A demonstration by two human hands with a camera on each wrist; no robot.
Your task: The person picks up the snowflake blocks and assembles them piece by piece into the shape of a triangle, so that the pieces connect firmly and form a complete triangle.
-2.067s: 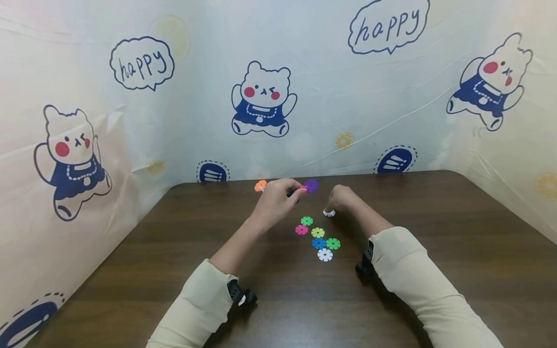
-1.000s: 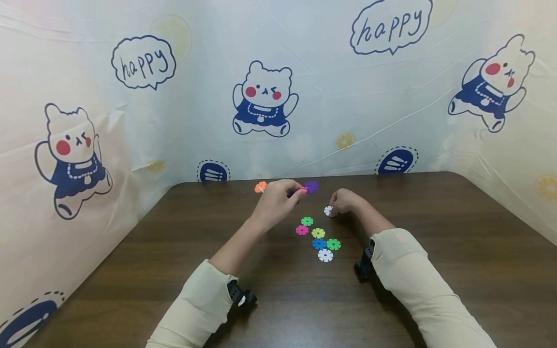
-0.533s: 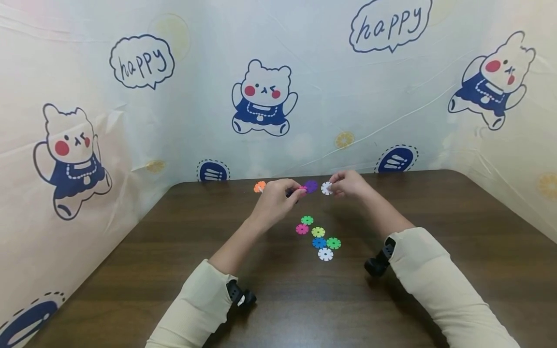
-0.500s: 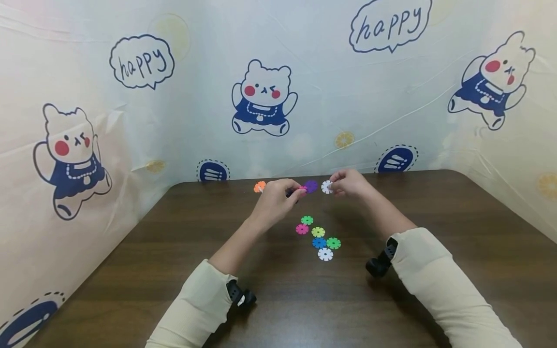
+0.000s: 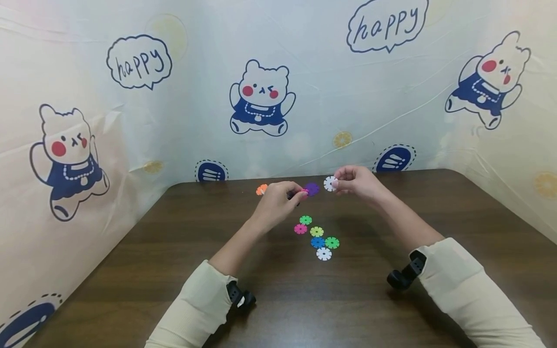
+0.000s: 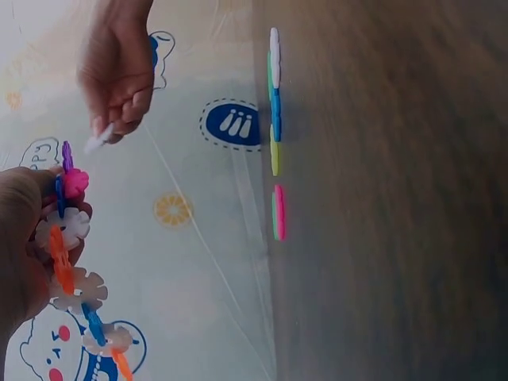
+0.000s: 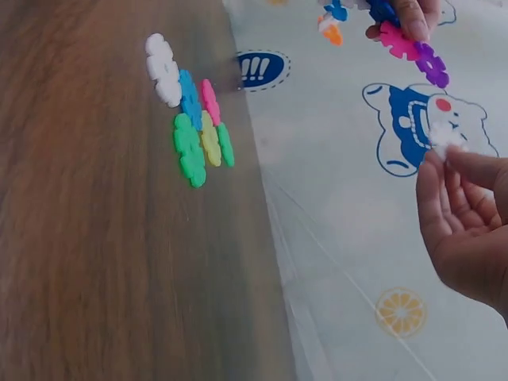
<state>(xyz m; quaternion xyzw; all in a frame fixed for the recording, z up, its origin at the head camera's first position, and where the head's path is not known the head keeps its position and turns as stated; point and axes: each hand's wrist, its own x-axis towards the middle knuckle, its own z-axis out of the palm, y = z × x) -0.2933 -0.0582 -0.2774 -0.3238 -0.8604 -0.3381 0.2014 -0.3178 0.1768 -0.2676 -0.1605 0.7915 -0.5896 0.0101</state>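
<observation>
My left hand (image 5: 274,205) grips a chain of interlocked plastic snowflake discs over the far part of the table. In the left wrist view the chain runs from a purple disc (image 6: 67,155) through a pink disc (image 6: 75,183), then blue, white and orange ones, down to an orange disc (image 6: 121,365). Fingers hide part of it. My right hand (image 5: 361,183) pinches a single white snowflake disc (image 5: 329,183) between thumb and fingertips. This disc is held upright just right of the purple end, with a small gap between them.
Several loose discs lie mid-table: a green disc (image 5: 305,220), a pink one, a yellow disc (image 5: 316,231), a blue disc (image 5: 317,242), another green and a white disc (image 5: 324,253). A patterned cloth (image 5: 304,145) hangs behind the wooden table (image 5: 278,309).
My right hand has picked the white disc up from the table and raised it beside the chain's purple end, its forearm shifting right. My left hand has stayed nearly still with the chain.
</observation>
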